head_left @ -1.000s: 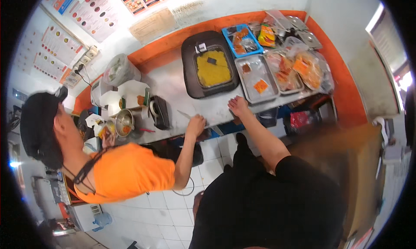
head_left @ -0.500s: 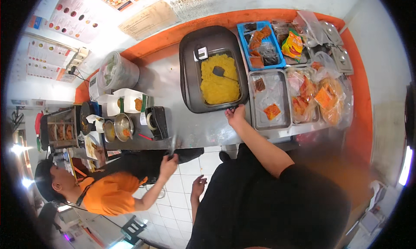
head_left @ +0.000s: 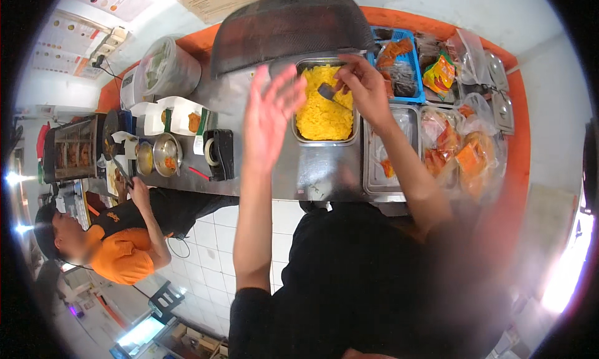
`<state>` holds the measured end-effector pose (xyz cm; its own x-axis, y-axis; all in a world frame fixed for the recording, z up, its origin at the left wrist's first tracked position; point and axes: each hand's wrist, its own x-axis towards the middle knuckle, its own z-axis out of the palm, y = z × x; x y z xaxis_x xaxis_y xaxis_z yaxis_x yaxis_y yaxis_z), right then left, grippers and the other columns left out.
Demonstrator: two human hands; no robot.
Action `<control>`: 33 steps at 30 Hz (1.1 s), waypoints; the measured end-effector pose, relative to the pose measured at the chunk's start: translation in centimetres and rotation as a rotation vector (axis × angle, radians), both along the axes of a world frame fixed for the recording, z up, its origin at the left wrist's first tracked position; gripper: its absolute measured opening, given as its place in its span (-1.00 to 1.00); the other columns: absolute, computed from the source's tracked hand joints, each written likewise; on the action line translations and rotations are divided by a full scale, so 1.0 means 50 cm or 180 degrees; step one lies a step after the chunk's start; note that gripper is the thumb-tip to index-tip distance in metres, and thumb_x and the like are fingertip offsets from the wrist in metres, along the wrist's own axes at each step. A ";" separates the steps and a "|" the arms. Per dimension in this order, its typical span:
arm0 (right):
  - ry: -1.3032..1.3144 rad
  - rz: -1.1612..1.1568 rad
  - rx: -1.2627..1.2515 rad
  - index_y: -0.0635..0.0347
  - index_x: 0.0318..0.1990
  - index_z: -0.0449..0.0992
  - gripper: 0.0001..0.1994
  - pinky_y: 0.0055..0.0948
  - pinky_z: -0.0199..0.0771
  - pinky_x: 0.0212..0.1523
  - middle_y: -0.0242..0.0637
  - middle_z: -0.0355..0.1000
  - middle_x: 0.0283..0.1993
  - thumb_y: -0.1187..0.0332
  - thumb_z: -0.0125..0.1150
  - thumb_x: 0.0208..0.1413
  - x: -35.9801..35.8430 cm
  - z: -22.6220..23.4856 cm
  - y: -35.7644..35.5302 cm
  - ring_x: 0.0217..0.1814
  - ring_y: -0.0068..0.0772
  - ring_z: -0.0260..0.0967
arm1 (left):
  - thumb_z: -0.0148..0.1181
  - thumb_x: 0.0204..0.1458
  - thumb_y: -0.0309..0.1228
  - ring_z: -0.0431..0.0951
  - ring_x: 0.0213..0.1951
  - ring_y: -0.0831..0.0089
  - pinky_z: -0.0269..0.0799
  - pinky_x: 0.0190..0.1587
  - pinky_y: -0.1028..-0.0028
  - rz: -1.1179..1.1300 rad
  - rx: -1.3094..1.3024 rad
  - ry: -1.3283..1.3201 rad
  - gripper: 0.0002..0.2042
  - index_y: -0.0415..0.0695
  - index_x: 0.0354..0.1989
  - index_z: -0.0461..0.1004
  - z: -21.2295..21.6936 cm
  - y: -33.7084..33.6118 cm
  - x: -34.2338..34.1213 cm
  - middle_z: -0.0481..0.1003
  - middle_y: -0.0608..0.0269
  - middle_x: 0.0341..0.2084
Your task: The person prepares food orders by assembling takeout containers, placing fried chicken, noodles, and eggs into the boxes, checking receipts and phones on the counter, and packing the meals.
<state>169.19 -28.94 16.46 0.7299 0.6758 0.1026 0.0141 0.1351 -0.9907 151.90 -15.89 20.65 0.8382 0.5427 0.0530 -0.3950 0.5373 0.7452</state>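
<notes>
A metal pan (head_left: 324, 142) on the counter holds yellow, crumbly food (head_left: 324, 118) with a dark spatula (head_left: 326, 92) resting in it. Behind the pan, a black mesh food cover (head_left: 290, 31) stands tilted back near the wall. My left hand (head_left: 271, 112) is raised left of the pan, fingers spread, holding nothing. Over the pan's right side hovers my right hand (head_left: 365, 90), its fingers bent but apart, close to the spatula. I see nothing held in it. Part of the spatula's handle side lies near that hand.
On the right are a blue basket (head_left: 418, 100) of packets, a metal tray (head_left: 382, 187) and bagged food (head_left: 472, 156). A tape dispenser (head_left: 219, 156), metal bowls (head_left: 166, 153) and a lidded tub (head_left: 170, 68) stand left. A co-worker in orange (head_left: 128, 256) holds a utensil at far left.
The black cover has gone from lying over the pan to tilted back behind it. My left hand has risen from below the counter; my right hand has moved from the cover's front edge to above the pan.
</notes>
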 end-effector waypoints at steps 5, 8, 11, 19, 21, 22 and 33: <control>-0.2823 0.0412 -0.2528 0.31 -0.18 0.58 -0.79 -0.08 0.53 -0.05 -0.02 0.49 -0.12 0.37 0.11 0.15 0.060 -0.307 -0.006 0.03 -0.04 0.47 | -0.10 0.40 -0.25 0.35 0.28 -0.12 0.35 0.34 0.06 0.0128 -0.0322 -0.0163 -0.65 -0.29 0.12 0.34 0.084 0.121 0.134 0.30 -0.29 0.25; -0.3173 0.0487 -0.2937 0.28 -0.27 0.61 -0.81 -0.05 0.53 -0.05 -0.02 0.44 -0.06 0.40 0.10 0.08 0.048 -0.362 0.013 0.10 0.01 0.41 | -0.05 0.37 -0.35 0.35 0.28 -0.13 0.33 0.37 0.08 0.0261 -0.0001 -0.0089 -0.70 -0.42 0.00 0.35 0.094 0.169 0.154 0.33 -0.33 0.21; -0.3512 0.0400 -0.2954 0.27 -0.27 0.59 -0.82 -0.05 0.53 -0.05 -0.02 0.41 -0.06 0.42 0.07 0.08 0.049 -0.369 0.029 0.08 0.01 0.40 | -0.07 0.37 -0.37 0.34 0.30 -0.08 0.33 0.38 0.15 -0.0197 0.0000 -0.0107 -0.69 -0.48 0.00 0.32 0.106 0.212 0.155 0.32 -0.37 0.22; -0.2937 0.0049 -0.2060 0.37 -0.17 0.42 -0.86 -0.04 0.46 -0.13 0.11 0.38 -0.17 0.54 -0.02 0.16 0.045 -0.365 0.029 0.09 0.23 0.33 | -0.03 0.38 -0.19 0.58 0.09 0.22 0.49 0.17 0.38 -0.0451 0.1714 0.1130 -0.52 -0.37 0.24 0.32 0.167 0.277 0.152 0.53 -0.13 0.06; -0.1946 0.0090 -0.2294 0.37 -0.12 0.37 -0.85 0.03 0.41 -0.13 0.21 0.36 -0.19 0.55 -0.07 0.20 0.016 -0.315 0.027 0.03 0.30 0.33 | -0.01 0.36 -0.16 0.59 0.07 0.23 0.50 0.16 0.39 -0.0151 0.1775 0.1383 -0.52 -0.37 0.21 0.36 0.162 0.271 0.137 0.55 -0.11 0.04; -0.1949 0.0082 -0.2308 0.37 -0.12 0.37 -0.85 0.03 0.41 -0.13 0.21 0.36 -0.19 0.55 -0.07 0.20 0.018 -0.318 0.026 0.03 0.30 0.33 | 0.00 0.35 -0.13 0.61 0.05 0.25 0.50 0.15 0.41 0.0152 0.1848 0.1639 -0.51 -0.36 0.18 0.40 0.163 0.269 0.135 0.57 -0.10 0.01; -0.2673 0.0421 -0.2573 0.41 -0.05 0.39 -0.75 -0.02 0.51 -0.03 0.17 0.33 -0.05 0.63 -0.06 0.09 0.013 -0.320 0.043 -0.05 0.28 0.42 | 0.11 0.32 -0.23 0.62 -0.02 0.37 0.48 0.05 0.45 0.0360 0.2229 0.1376 -0.59 -0.32 0.16 0.42 0.119 0.254 0.068 0.59 0.01 -0.01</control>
<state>169.83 -26.77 0.45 0.5564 0.8305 0.0247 0.7374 -0.4799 -0.4754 155.31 -3.17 26.59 0.8046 0.5860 0.0957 -0.0210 -0.1331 0.9909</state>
